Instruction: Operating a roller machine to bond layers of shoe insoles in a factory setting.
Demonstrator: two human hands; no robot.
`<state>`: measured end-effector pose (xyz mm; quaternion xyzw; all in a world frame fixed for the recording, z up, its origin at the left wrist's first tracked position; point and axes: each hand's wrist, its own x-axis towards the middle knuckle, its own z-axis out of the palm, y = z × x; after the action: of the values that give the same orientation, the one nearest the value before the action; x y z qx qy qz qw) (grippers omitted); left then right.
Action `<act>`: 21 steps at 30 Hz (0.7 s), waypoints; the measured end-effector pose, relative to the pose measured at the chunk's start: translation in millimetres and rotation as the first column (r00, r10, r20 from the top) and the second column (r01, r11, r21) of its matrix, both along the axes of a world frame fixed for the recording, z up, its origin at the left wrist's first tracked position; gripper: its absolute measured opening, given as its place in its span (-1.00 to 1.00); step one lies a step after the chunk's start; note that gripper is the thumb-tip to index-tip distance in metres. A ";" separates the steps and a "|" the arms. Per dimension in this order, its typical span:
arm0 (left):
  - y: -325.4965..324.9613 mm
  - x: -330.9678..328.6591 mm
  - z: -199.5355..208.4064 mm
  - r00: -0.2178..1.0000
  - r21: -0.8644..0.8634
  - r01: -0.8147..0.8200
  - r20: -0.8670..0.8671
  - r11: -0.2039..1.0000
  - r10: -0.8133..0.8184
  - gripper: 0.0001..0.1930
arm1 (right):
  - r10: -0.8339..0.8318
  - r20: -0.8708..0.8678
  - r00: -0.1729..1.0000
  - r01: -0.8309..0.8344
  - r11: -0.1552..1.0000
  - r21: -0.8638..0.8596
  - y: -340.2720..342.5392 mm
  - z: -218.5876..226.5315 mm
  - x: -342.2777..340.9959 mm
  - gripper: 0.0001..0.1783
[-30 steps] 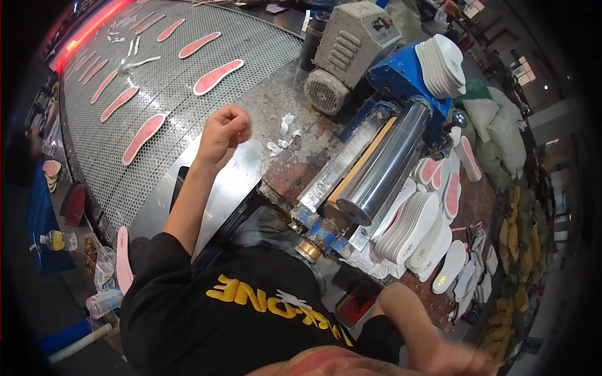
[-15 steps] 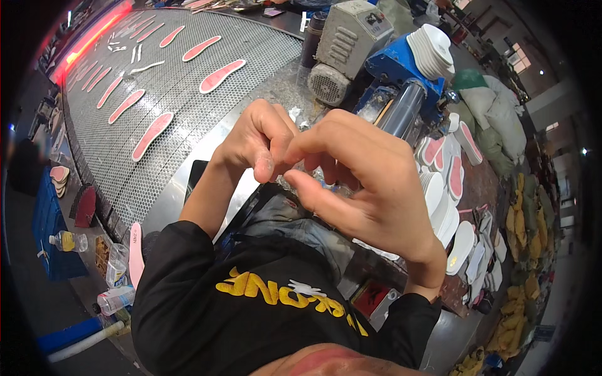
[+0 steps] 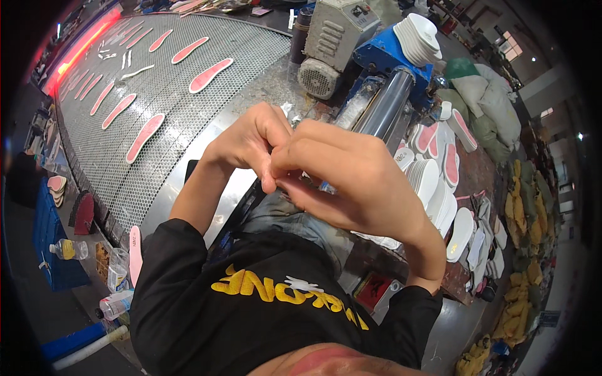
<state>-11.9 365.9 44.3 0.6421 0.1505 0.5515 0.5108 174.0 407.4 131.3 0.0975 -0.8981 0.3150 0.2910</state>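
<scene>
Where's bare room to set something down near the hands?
Bare mesh on the conveyor belt between the pink insoles and the left hand. Crowded: the table right of the roller, stacked with white insoles.

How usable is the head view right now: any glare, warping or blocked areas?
Head view: black fisheye corners, mesh conveyor edges bowed; red glow at upper left; left hand and right hand, joined close to the lens, hide the bench behind; roller stays sharp.

Top: a black long-sleeved shirt [image 3: 251,313] is worn, marked with yellow block lettering and a small white figure.
Sleeves: pushed up to the elbows on both arms.
Trousers: grey-blue jeans [image 3: 295,219] are seen below the shirt.
Hands: left hand [image 3: 248,141] and right hand [image 3: 351,178] are bare, ungloved.
</scene>
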 end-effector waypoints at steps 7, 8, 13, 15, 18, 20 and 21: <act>-0.3 9.9 -1.3 0.993 -0.032 0.117 -0.011 0.993 -0.118 -0.64 | -0.037 -0.081 0.996 0.056 0.967 0.248 -8.2 -11.4 -0.6 -0.76; -0.6 9.4 -0.2 0.993 -0.033 0.117 -0.011 0.993 -0.117 -0.64 | -0.020 -0.138 0.990 0.059 0.957 0.283 -8.2 -15.0 -3.8 -0.78; 0.6 14.9 1.6 0.993 0.090 0.093 -0.084 0.992 -0.086 -0.61 | -0.027 -0.094 0.995 0.053 0.955 0.292 -10.3 -15.8 -2.0 -0.81; 7.1 10.6 -11.4 0.988 0.109 0.113 -0.116 0.988 -0.100 -0.58 | -0.032 -0.048 0.998 0.045 0.950 0.310 -9.4 -14.6 -1.2 -0.78; 0.3 14.7 -13.3 0.991 0.025 0.090 -0.106 0.996 -0.087 -0.51 | -0.007 -0.087 0.996 0.025 0.979 0.203 -7.8 -10.4 -0.2 -0.74; -3.7 10.4 -9.2 0.991 -0.113 0.123 -0.032 0.986 -0.127 -0.45 | -0.027 -0.046 0.999 0.034 0.987 0.157 -3.7 -8.9 0.3 -0.76; -2.2 12.1 -10.0 0.992 -0.114 0.122 -0.032 0.986 -0.126 -0.45 | -0.044 -0.005 0.999 0.045 0.992 0.114 -2.9 -8.7 0.3 -0.77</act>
<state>0.2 363.7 34.3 0.6311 0.1509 0.4968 0.5763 174.3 404.5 122.6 0.0944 -0.9162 0.2564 0.2932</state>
